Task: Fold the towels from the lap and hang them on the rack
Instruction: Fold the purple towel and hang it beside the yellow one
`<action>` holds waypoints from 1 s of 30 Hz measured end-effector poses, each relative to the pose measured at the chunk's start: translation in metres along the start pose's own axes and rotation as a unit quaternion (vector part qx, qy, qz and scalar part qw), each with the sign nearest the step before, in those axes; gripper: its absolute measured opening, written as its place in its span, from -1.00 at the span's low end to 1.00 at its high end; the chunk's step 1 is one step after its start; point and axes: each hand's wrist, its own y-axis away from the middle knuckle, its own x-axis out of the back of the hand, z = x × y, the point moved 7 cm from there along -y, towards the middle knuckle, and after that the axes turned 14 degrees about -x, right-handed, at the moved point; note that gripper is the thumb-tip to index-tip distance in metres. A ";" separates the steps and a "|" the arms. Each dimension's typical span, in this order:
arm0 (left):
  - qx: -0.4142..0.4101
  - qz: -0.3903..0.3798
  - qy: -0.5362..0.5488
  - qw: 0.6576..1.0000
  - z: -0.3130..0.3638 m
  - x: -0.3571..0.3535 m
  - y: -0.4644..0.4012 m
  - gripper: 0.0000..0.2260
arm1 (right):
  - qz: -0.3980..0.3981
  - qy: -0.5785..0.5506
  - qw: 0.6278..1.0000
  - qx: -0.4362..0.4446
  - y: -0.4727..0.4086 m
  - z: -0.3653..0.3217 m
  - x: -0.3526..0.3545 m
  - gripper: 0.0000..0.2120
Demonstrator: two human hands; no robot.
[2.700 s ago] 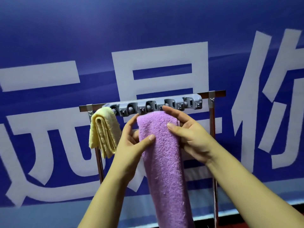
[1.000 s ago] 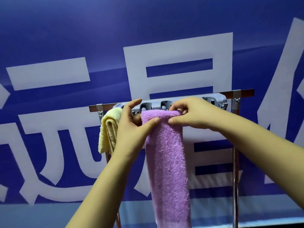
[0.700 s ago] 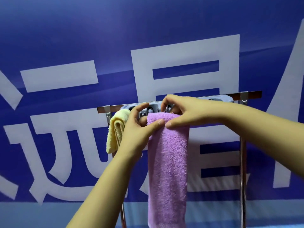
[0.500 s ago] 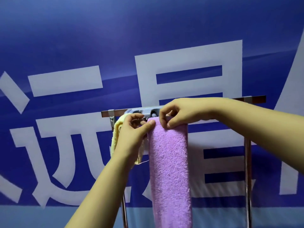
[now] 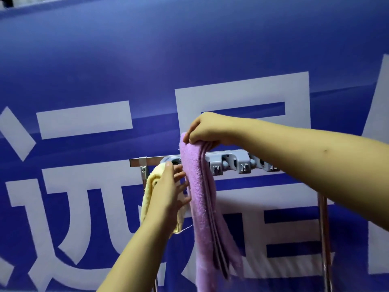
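Purple towel (image 5: 202,197) pinched by right hand (image 5: 207,129) fingers, left hand (image 5: 168,192) fingers spread on yellow towel (image 5: 148,192)

A metal rack (image 5: 151,161) with a horizontal top bar and upright posts stands before a blue banner. A grey plastic hook strip (image 5: 231,163) runs along the bar. A folded yellow towel (image 5: 150,186) hangs from the strip's left end, partly hidden by a hand. A purple towel crosses in front of the strip; whether it rests on it is unclear
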 end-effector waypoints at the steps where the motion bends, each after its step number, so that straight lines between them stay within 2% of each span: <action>1: 0.002 -0.002 0.003 1.000 -0.003 0.001 -0.002 -0.61 | 0.000 -0.008 1.000 -0.006 -0.006 -0.002 -0.004 -0.76; 3: 0.007 -0.003 0.020 1.000 -0.008 0.001 -0.004 -0.57 | -0.004 -0.029 0.999 -0.019 -0.017 -0.006 -0.012 -0.75; 6: 0.000 0.012 0.007 1.000 -0.010 0.002 -0.006 -0.40 | -0.012 -0.056 0.998 -0.030 -0.036 -0.013 -0.026 -0.70; 11: 0.005 0.089 -0.013 0.996 -0.004 0.004 -0.004 -0.48 | -0.035 -0.065 0.996 -0.052 -0.059 -0.023 -0.048 -0.70; 14: 0.001 0.125 0.039 0.991 -0.021 0.008 -0.011 -0.39 | -0.051 -0.095 0.992 -0.069 -0.066 -0.018 -0.053 -0.72; 17: 0.003 0.162 0.066 0.985 -0.032 0.010 -0.008 -0.35 | -0.118 -0.136 0.979 -0.101 -0.061 -0.009 -0.063 -0.89; 18: -0.003 0.170 0.067 0.983 -0.030 0.009 -0.006 -0.40 | -0.150 -0.140 0.973 -0.108 -0.058 -0.006 -0.068 -0.86; 20: -0.021 0.153 0.070 0.986 -0.028 0.007 -0.007 -0.46 | -0.195 -0.152 0.962 -0.114 -0.056 -0.003 -0.072 -0.84; 22: -0.011 0.154 0.074 0.985 -0.030 0.008 -0.010 -0.43 | -0.204 -0.192 0.952 -0.121 -0.062 0.001 -0.072 -0.82; 28: -0.040 0.117 0.044 0.991 -0.012 -0.002 -0.033 -0.43 | -0.179 -0.327 0.919 -0.126 -0.077 0.003 -0.062 -0.82; 30: -0.054 0.109 0.066 0.990 -0.012 -0.003 -0.038 -0.46 | -0.169 -0.365 0.906 -0.130 -0.077 0.007 -0.060 -0.78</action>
